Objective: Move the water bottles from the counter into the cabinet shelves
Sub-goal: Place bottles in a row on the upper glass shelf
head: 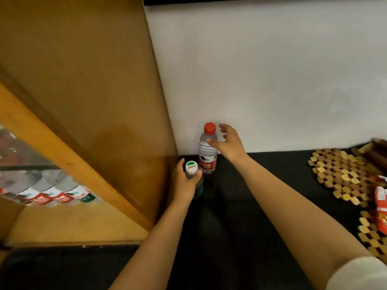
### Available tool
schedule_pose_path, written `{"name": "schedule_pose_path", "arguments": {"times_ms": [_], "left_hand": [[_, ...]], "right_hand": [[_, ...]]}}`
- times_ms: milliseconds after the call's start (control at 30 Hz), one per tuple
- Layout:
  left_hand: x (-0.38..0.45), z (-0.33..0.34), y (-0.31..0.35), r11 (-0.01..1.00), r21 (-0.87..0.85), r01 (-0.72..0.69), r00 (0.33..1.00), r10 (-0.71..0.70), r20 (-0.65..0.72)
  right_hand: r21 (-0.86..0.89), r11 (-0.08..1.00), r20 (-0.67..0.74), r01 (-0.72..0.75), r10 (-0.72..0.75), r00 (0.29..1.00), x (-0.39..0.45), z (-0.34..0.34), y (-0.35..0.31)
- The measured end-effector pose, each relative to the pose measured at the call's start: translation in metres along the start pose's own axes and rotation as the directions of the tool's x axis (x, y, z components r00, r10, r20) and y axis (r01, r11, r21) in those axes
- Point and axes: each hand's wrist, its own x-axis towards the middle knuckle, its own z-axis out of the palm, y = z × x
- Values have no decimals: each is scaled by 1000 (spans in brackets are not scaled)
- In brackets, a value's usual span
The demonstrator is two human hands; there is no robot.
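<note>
the left hand grips the green-cap bottle. at its 1 o'clock, the right hand, fingers spread, reaches the red-cap bottle on the black counter.

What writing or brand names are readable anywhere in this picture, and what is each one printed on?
"Cestbon", seen upside down: on the white-and-green cap of the bottle that the left hand grips.
Red label of the red-capped bottle standing by the wall: white characters and a mountain logo, too blurred to read.
Labels of the bottles in the cabinet: blurred, unreadable.
Red packet at the right edge: print unreadable.
</note>
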Motion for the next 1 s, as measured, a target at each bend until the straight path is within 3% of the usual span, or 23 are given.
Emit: {"name": "schedule_pose_path", "arguments": {"times_ms": [67,167,400,733,1000], "left_hand": [[-2,5,-8,999,29,22,997,-24,75],[-9,3,-19,1000,28,-8,997,6,71],[-16,-6,-24,960,260,-106,981,59,184],[-78,-33,-43,916,305,-261,919,140,368],[-109,-61,-72,872,341,-351,863,159,480]], "right_hand": [[35,999,88,-36,32,996,12,6,-2],[72,996,180,-52,39,983,13,11,6],[-67,988,220,138,-121,968,-5,-4,22],[-208,912,309,353,-281,909,-85,-39,55],[-239,886,409,398,-280,869,-153,-58,52]]}}
